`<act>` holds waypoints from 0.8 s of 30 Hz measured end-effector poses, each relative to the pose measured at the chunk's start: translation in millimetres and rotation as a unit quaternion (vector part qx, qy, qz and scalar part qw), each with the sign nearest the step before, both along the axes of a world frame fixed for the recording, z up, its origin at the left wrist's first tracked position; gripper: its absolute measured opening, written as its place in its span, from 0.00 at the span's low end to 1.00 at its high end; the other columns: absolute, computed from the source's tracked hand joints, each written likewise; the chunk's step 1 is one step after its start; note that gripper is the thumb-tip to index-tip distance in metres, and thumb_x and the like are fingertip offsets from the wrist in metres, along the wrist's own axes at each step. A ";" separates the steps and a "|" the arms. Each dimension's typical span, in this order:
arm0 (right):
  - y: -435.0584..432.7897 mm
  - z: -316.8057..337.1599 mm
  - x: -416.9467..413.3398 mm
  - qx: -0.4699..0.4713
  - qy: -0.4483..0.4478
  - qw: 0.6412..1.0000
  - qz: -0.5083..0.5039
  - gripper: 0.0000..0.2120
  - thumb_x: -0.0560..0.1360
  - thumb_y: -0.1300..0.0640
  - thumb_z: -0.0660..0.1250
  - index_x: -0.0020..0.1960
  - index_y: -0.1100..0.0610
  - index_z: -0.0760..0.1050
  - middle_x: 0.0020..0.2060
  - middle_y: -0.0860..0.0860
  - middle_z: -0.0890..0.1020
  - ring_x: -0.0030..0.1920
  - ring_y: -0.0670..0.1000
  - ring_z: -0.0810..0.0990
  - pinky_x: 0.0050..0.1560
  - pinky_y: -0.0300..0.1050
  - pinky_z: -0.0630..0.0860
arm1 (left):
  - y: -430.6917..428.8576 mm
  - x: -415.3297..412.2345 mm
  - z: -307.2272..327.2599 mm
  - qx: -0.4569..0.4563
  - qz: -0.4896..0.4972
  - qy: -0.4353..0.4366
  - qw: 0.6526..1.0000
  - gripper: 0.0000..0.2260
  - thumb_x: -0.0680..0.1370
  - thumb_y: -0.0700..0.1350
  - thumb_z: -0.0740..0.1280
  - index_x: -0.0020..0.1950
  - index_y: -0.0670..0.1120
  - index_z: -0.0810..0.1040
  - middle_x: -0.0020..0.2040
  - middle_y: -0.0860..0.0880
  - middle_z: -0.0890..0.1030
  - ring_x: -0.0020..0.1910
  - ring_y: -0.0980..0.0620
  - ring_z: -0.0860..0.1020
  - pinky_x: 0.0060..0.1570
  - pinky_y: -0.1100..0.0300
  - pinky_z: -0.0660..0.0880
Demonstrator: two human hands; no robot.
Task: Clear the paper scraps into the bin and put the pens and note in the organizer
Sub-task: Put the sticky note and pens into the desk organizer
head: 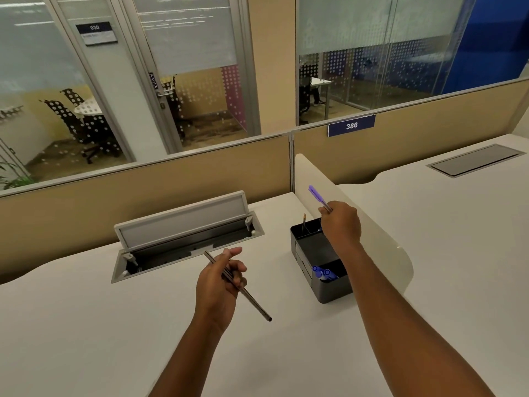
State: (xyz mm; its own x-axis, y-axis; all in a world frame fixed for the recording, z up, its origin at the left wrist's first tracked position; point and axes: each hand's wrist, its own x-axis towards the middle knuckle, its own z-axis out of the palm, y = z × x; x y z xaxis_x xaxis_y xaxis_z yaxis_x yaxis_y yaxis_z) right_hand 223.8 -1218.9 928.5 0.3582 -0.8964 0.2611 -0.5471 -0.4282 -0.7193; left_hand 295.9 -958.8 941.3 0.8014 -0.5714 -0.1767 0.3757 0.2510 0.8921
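A black desk organizer (322,287) stands on the white desk (86,325), right of centre. Blue-capped pens (323,273) lie in its near compartment and a thin pencil (303,222) stands in its far one. My right hand (340,222) hovers over the far end of the organizer, gripping a purple pen (316,194) that points up and to the left. Left of the organizer, my left hand (220,285) holds a dark pen (252,299) slanted above the desk. No paper scraps, note or bin are in view.
An open cable tray with a raised grey lid (183,219) is set into the desk behind my left hand. A cream divider panel (380,247) runs right of the organizer. Beige partition walls (143,184) close off the back. A shut cable hatch (475,160) is on the neighbouring desk.
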 end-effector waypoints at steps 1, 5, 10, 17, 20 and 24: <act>4.8 1.2 0.7 0.020 -0.017 0.999 0.026 0.12 0.77 0.53 0.66 0.47 0.62 0.81 0.35 0.54 0.82 0.33 0.51 0.78 0.37 0.44 0.78 | -1.1 0.1 1.2 -0.006 0.000 0.005 1.000 0.14 0.81 0.43 0.55 0.53 0.39 0.79 0.30 0.46 0.79 0.24 0.54 0.70 0.29 0.59 0.66; 34.7 9.0 2.3 0.210 -0.058 0.957 0.193 0.07 0.75 0.50 0.69 0.44 0.52 0.83 0.37 0.46 0.85 0.39 0.45 0.80 0.37 0.38 0.75 | -7.3 0.2 7.5 -0.030 0.009 0.030 0.999 0.15 0.79 0.39 0.53 0.53 0.38 0.79 0.32 0.44 0.79 0.24 0.54 0.69 0.27 0.60 0.66; 70.5 9.7 -11.8 0.316 0.021 0.853 0.415 0.11 0.73 0.45 0.69 0.46 0.51 0.84 0.43 0.46 0.87 0.27 0.40 0.71 0.28 0.32 0.70 | -12.3 5.7 17.8 -0.058 0.029 0.037 0.997 0.15 0.78 0.37 0.53 0.56 0.38 0.77 0.34 0.44 0.81 0.24 0.54 0.70 0.27 0.61 0.67; 99.7 9.2 -14.3 0.292 0.057 0.829 0.474 0.06 0.73 0.54 0.72 0.49 0.53 0.84 0.41 0.49 0.87 0.31 0.41 0.76 0.32 0.34 0.72 | -7.3 13.2 22.9 -0.099 0.023 0.024 0.995 0.15 0.80 0.37 0.52 0.57 0.44 0.77 0.42 0.42 0.85 0.28 0.53 0.77 0.31 0.62 0.75; 107.2 8.2 -11.3 0.285 0.046 0.838 0.464 0.06 0.73 0.56 0.72 0.50 0.54 0.84 0.40 0.48 0.87 0.32 0.38 0.79 0.31 0.31 0.71 | -6.1 14.5 21.6 -0.107 0.021 0.013 0.994 0.15 0.80 0.36 0.52 0.58 0.43 0.76 0.45 0.40 0.85 0.32 0.51 0.80 0.35 0.60 0.80; 109.4 7.4 -9.0 0.277 0.051 0.839 0.465 0.06 0.74 0.55 0.71 0.49 0.52 0.84 0.40 0.47 0.87 0.34 0.41 0.79 0.33 0.32 0.73 | -7.9 14.6 20.2 -0.092 0.015 -0.023 0.995 0.15 0.80 0.34 0.51 0.60 0.41 0.74 0.42 0.43 0.85 0.40 0.48 0.84 0.41 0.59 0.82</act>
